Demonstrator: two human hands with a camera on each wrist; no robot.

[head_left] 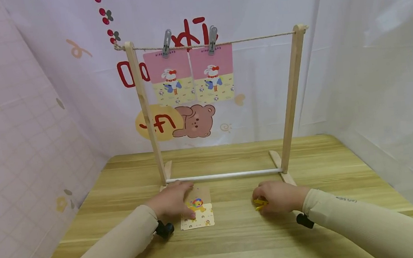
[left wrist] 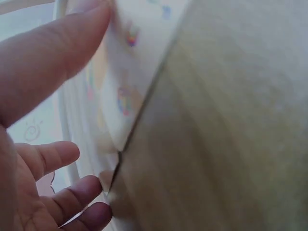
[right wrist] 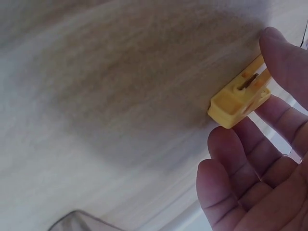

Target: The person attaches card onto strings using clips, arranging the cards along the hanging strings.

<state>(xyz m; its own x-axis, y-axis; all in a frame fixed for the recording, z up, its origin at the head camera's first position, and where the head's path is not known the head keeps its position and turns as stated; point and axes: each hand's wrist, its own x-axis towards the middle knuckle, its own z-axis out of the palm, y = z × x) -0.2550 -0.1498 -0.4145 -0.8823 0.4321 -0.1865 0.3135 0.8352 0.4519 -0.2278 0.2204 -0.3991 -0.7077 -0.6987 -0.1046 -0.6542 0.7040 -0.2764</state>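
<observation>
A picture card (head_left: 205, 217) with a lion on it lies on the table, brown above and cream below. My left hand (head_left: 173, 199) spans its left side, fingers spread and thumb over the cream half. In the left wrist view, the thumb overlaps the card (left wrist: 130, 72) while the other fingertips are by its far end. To the right, close over the tabletop, my right hand (head_left: 280, 196) pinches a yellow plastic clothespin (head_left: 261, 203). The right wrist view shows the thumb along one side of the clothespin (right wrist: 236, 98) and fingers beneath it, its metal spring visible.
Behind the hands stands a wooden frame (head_left: 291, 97) with a white bottom rod (head_left: 225, 175). Along its top runs a twine line (head_left: 261, 37), where grey clothespins (head_left: 166, 44) hold up two pink-and-yellow cards (head_left: 212, 73). A printed curtain (head_left: 254, 2) hangs behind the wooden table (head_left: 238, 241).
</observation>
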